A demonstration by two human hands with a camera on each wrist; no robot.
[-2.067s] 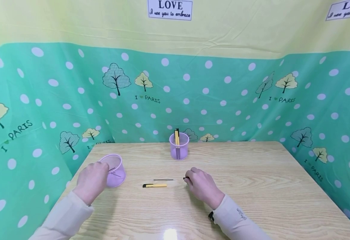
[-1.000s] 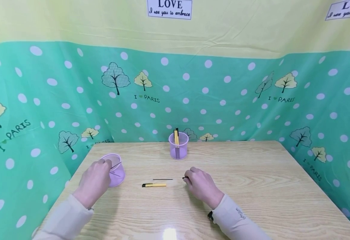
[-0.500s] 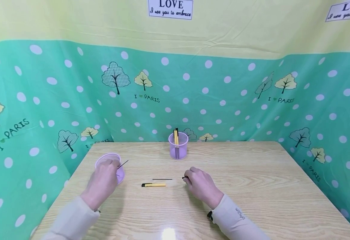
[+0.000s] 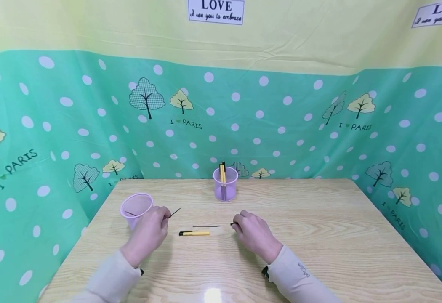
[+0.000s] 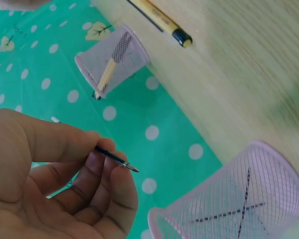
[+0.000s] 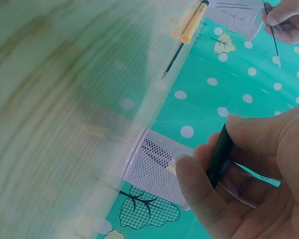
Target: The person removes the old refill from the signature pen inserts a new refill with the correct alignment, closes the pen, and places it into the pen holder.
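My left hand (image 4: 149, 229) pinches a thin dark pen refill (image 5: 117, 158) between thumb and fingers, just right of the left purple mesh cup (image 4: 129, 220). More dark refills show through that cup's mesh in the left wrist view. In my right hand (image 4: 254, 233), thumb and fingers grip a short black pen part (image 6: 220, 154) above the table. Between the hands lies a yellow pen barrel with a black clip end (image 4: 198, 233). A separate refill (image 4: 206, 226) lies just behind it, roughly parallel.
Another purple mesh cup (image 4: 218, 191) stands upright at the back middle of the wooden table (image 4: 319, 227), with yellow pens (image 4: 222, 173) in it. Behind the table hangs a green and yellow patterned curtain (image 4: 289, 118).
My left hand has come up out of the left cup and moved right, bringing a refill with it. The right hand stays in place with the black part.
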